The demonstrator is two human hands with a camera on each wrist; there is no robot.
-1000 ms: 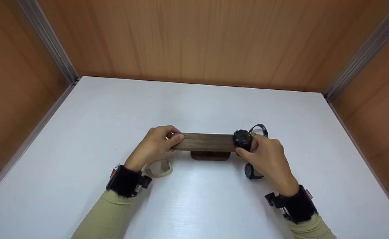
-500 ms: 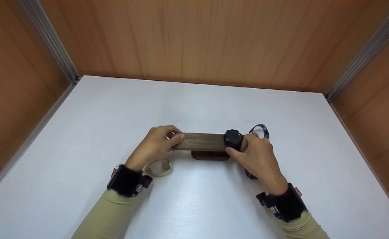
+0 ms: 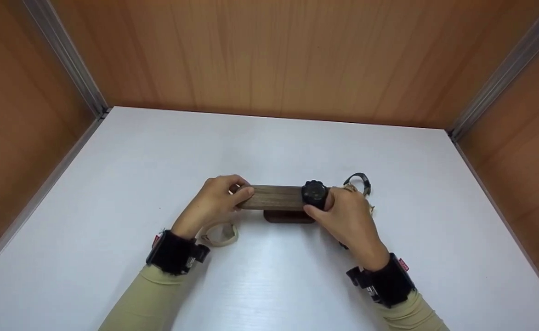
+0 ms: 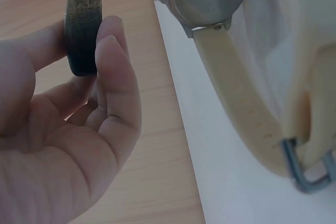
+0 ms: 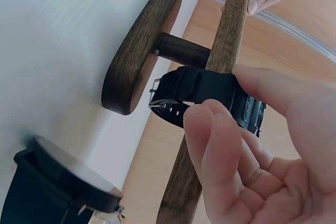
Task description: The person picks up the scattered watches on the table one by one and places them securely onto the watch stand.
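A white tabletop [image 3: 269,285] sits inside a booth of orange-brown wood-grain panels [image 3: 297,55]. At the left, a cream-strapped wristwatch with a silver case [image 3: 218,233] lies on the table just beside the left wrist. The left hand [image 3: 216,200] pinches the left end of the dark walnut T-shaped watch stand [image 3: 274,197], thumb and fingers curled round the tip of its crossbar; the stand's oval foot rests flat on the table. On the bar's right half hangs the chunky black digital watch [image 3: 315,193], its strap looped round the wood, and the right hand [image 3: 349,218] grips it between thumb and curled fingers. Under that hand a second black watch with a round flat face [image 5: 63,182] lies on the table, and a dark-strapped watch [image 3: 359,180] lies behind, near the bar's right end. By the look of it, one watch is on the stand, short of the middle, while three lie loose on the table.
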